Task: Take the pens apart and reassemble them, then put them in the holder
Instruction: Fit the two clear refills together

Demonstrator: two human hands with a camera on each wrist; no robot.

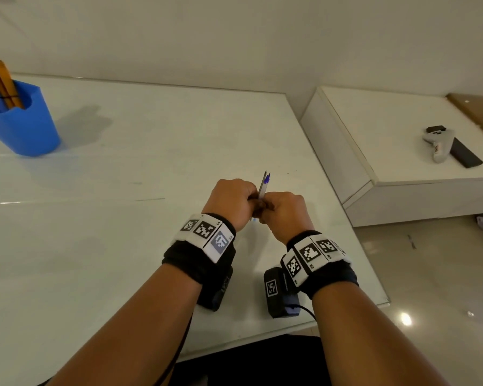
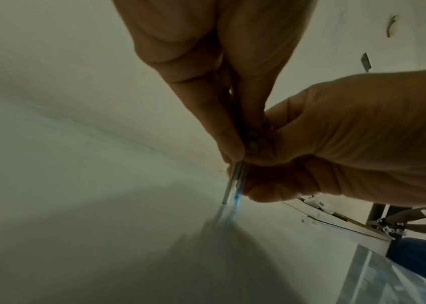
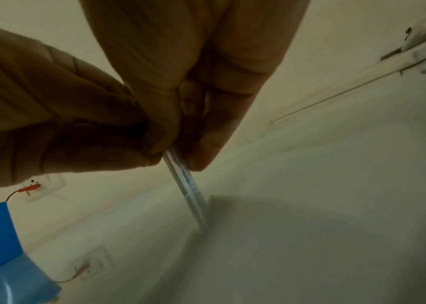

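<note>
Two hands meet over the white table [image 1: 123,176], gripping a small bundle of clear pens [image 1: 263,183]. Far left of that grip we see the blue holder [image 1: 25,126] with orange pencils [image 1: 4,82]. Our left hand [image 1: 230,200] curls round the pens; touching it, our right hand [image 1: 283,211] pinches them too. Their tips poke out beyond our fingers.

White table [image 1: 151,151]. Low white cabinet [image 1: 402,162] to its right, bearing a white controller [image 1: 439,144] with a dark flat object [image 1: 464,154] just beside it. Glossy floor [image 1: 430,260].
</note>
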